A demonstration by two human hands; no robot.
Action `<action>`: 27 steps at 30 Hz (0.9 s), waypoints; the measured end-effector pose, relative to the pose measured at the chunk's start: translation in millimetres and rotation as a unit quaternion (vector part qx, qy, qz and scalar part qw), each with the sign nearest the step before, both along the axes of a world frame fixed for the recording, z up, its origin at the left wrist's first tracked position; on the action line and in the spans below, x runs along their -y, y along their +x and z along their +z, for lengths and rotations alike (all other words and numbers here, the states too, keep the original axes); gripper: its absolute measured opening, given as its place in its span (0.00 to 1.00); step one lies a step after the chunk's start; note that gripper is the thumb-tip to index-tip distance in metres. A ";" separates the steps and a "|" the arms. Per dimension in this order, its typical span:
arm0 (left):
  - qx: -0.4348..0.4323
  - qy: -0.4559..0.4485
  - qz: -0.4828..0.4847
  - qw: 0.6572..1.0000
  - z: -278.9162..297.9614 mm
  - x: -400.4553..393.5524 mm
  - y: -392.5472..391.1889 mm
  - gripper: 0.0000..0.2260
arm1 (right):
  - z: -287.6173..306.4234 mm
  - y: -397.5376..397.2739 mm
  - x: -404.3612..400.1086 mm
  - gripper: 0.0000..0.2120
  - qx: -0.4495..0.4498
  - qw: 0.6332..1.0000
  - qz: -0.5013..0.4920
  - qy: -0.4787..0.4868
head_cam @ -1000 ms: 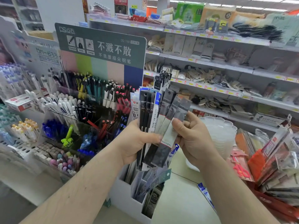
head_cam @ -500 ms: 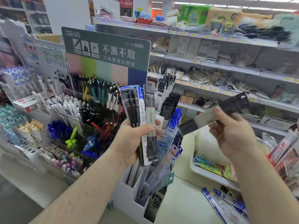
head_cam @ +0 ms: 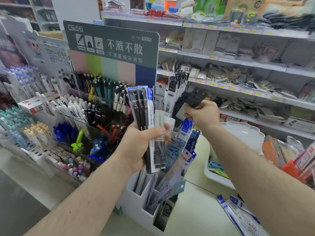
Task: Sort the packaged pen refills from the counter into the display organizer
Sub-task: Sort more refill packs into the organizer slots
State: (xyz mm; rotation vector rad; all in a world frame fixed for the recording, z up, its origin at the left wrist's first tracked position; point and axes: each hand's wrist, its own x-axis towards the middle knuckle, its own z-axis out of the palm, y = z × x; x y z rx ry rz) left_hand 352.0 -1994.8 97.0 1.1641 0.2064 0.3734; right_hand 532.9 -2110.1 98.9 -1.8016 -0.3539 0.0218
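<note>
My left hand (head_cam: 142,147) grips a fanned stack of packaged refills (head_cam: 148,116), black and blue-edged, upright over the white tiered display organizer (head_cam: 136,201). My right hand (head_cam: 203,114) pinches a few dark grey refill packs (head_cam: 193,97) and holds them at the organizer's upper back rows, beside other black packs standing there. Blue-headed refill packs (head_cam: 187,132) fill the middle rows. More blue-striped refill packs (head_cam: 238,213) lie on the counter at the lower right.
A pen display stand (head_cam: 95,106) with a green sign stands left of the organizer. A white scalloped tray (head_cam: 245,133) and a white bin sit on the counter to the right. Store shelves (head_cam: 238,62) run behind. Red-packed goods crowd the far right.
My right hand pulled several dark packs out of the left-hand stack, swung them right, then carried them left and forward to the organizer's back rows. The left hand kept its stack.
</note>
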 end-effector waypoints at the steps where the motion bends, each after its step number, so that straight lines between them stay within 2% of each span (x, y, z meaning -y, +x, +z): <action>1: 0.000 -0.001 -0.001 1.000 0.4 0.1 -0.1 0.11 | -0.2 3.1 -1.8 0.07 0.007 1.000 -0.006 -0.011; 8: -0.002 -0.007 -0.001 1.000 -1.2 -2.1 -0.3 0.11 | -0.6 3.0 -3.2 0.04 -0.003 1.000 0.006 -0.029; 15: -0.005 0.023 -0.003 1.000 -0.8 -0.1 1.7 0.09 | -23.0 -2.9 -20.4 0.08 -0.001 0.978 0.028 -0.208; 18: -0.007 0.027 -0.005 1.000 -0.6 -1.2 2.0 0.09 | -30.4 -5.1 -27.0 0.12 0.047 0.937 0.046 -0.342; 20: -0.007 0.022 -0.008 1.000 -0.4 -1.2 2.2 0.09 | -30.6 -6.3 -29.0 0.10 0.078 0.908 0.047 -0.410; 24: -0.012 0.029 -0.011 0.999 -1.8 -1.8 1.6 0.08 | -7.7 -7.1 -16.2 0.12 0.050 0.909 0.092 -0.402; 27: -0.011 0.027 -0.019 0.999 -3.0 -3.7 1.7 0.09 | 13.2 -13.4 2.6 0.10 0.145 0.920 0.023 -0.363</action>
